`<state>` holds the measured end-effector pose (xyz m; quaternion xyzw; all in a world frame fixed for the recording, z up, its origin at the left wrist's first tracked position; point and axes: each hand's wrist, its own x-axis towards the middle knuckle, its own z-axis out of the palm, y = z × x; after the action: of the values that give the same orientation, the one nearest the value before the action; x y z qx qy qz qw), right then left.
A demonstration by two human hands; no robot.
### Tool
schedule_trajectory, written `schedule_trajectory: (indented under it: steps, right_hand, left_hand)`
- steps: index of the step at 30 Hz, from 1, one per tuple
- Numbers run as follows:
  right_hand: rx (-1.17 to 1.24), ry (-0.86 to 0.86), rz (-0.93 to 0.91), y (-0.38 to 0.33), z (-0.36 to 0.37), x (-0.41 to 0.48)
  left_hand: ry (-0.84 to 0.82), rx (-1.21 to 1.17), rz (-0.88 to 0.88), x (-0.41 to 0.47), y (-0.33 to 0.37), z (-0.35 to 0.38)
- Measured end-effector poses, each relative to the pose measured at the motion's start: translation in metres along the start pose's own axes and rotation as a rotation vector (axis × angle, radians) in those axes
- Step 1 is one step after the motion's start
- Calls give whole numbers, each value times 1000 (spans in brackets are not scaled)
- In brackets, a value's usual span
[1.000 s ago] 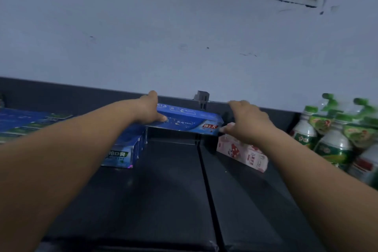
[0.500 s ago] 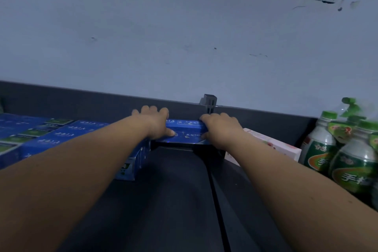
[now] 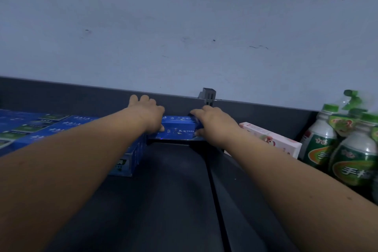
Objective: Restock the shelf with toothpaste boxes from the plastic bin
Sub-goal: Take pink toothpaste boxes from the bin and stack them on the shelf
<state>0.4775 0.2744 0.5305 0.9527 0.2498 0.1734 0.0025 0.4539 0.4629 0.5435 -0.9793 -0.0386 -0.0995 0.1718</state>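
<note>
A blue toothpaste box (image 3: 178,129) lies crosswise at the back of the dark shelf (image 3: 163,190), against its rear wall. My left hand (image 3: 148,115) grips the box's left end, thumb on the front face. My right hand (image 3: 212,124) grips its right end, fingers curled round the corner. A stack of matching blue boxes (image 3: 51,127) fills the shelf to the left, partly hidden by my left forearm. The plastic bin is out of view.
A pink-and-white box (image 3: 272,139) lies on the shelf to the right of the blue one. Green-capped bottles (image 3: 343,155) stand at the far right. A grey bracket (image 3: 209,96) sticks up from the rear wall. A seam (image 3: 214,190) divides the shelf surface.
Both hands have carried the blue box further back and down to the rear of the shelf. My right hand slid in from the pink box to the blue box's right end.
</note>
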Motion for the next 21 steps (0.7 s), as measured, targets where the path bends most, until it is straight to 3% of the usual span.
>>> schedule_trajectory:
  steps: [4, 9, 12, 16, 21]
  right_hand:
    - [-213, 116, 151, 21, -5, -20]
    - [-321, -115, 364, 45, -1, -45]
    - [-336, -178, 348, 55, -3, -49]
    - [-291, -129, 261, 69, -4, -52]
    - [-144, -60, 202, 78, -7, -52]
  left_hand:
    - [-39, 87, 10, 2, 4, -2]
    - [-57, 167, 7, 3, 8, -4]
    - [-60, 198, 21, 3, 12, -2]
    - [-59, 214, 15, 4, 18, 5]
    - [96, 238, -21, -2, 22, 2]
